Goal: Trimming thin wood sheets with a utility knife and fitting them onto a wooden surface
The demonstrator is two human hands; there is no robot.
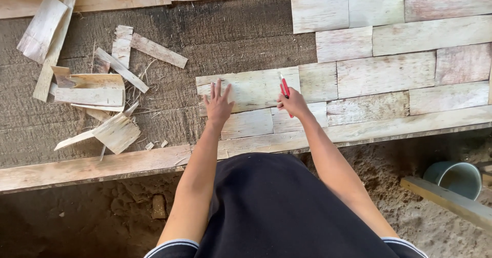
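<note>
On the dark board before me, my left hand [219,104] lies flat with fingers spread on a pale wood sheet [249,88], while my right hand [293,104] is closed around a red cutter [284,88] at that sheet's right edge. To the right and far side, pale sheets [385,73] already lie edge to edge in rows; I judge that part laid. The left stretch of dark board [205,32] remains bare, so much is left. Offcuts [97,91] are heaped at the left, well apart. A grey bucket [455,177] sits near right on the dirt.
</note>
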